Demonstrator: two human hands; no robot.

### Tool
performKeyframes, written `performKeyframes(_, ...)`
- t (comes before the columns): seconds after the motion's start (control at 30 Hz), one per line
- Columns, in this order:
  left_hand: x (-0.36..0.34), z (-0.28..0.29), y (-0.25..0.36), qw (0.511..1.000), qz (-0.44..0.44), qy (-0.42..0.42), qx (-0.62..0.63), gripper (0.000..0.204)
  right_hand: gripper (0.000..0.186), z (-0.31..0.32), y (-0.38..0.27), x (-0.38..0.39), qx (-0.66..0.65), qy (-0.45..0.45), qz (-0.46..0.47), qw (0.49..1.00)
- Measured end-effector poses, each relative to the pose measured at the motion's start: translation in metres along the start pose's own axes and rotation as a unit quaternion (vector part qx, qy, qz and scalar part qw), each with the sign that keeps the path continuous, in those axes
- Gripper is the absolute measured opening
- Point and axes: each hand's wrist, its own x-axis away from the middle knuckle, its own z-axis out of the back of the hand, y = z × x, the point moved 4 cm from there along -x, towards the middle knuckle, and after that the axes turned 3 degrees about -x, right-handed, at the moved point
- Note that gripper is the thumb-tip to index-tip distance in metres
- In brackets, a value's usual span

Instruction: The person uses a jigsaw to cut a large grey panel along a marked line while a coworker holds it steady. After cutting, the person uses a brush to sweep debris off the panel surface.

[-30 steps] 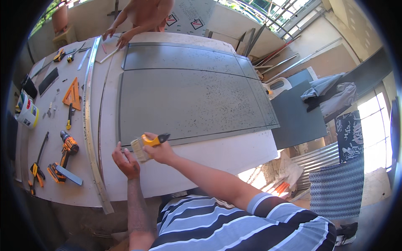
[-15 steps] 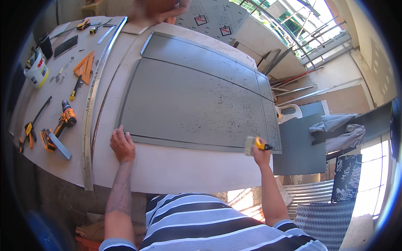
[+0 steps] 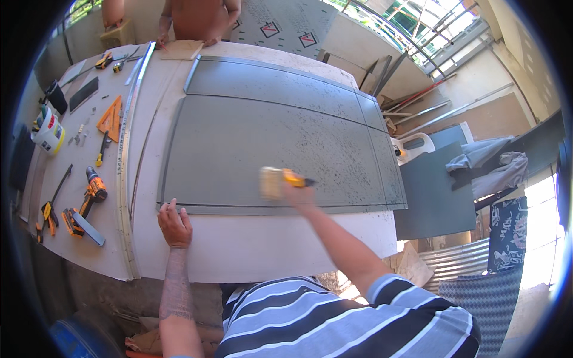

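A large grey panel with grooves running along its edges lies flat on the white table. Dark specks are scattered over its middle and right side. My right hand is closed around the handle of a wide brush with pale bristles and a yellow and black handle. The brush is over the panel's near half, slightly blurred; whether its bristles touch cannot be made out. At the panel's near left corner, my left hand rests with its fingers stretched out at the edge, holding nothing.
Left of a long metal straightedge lie an orange cordless drill, an orange triangular square, clamps and a white bucket. A person stands at the table's far side. More grey sheets lean at right.
My right hand has swept the brush leftward and slightly away from me, from the panel's near right edge to over its middle. My left hand remains at the corner. The view has shifted.
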Motion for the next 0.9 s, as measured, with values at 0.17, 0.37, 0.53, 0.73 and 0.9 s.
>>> performKeyframes(0.17,-0.002,-0.018,0.012,0.999,0.010,-0.040,0.012,0.038,0.043,0.343,0.171,0.034,0.349,0.326,-0.245,0.844)
performKeyframes(0.37,-0.008,-0.011,0.008,0.996,0.030,-0.084,-0.019,0.039,0.026,0.174,0.026,0.036,0.028,0.044,0.116,0.992)
performKeyframes(0.53,-0.004,-0.018,0.004,0.996,0.023,-0.088,-0.012,0.041,0.032,-0.018,-0.111,0.072,0.026,-0.253,0.175,0.951)
performKeyframes(0.73,-0.004,-0.018,-0.003,0.997,0.039,-0.065,-0.005,0.042,0.024,0.107,-0.030,0.038,0.299,-0.222,-0.099,0.923)
performKeyframes(0.9,-0.006,-0.020,-0.008,0.997,0.045,-0.063,-0.006,0.041,0.024,0.188,-0.062,0.030,0.486,-0.158,-0.071,0.857)
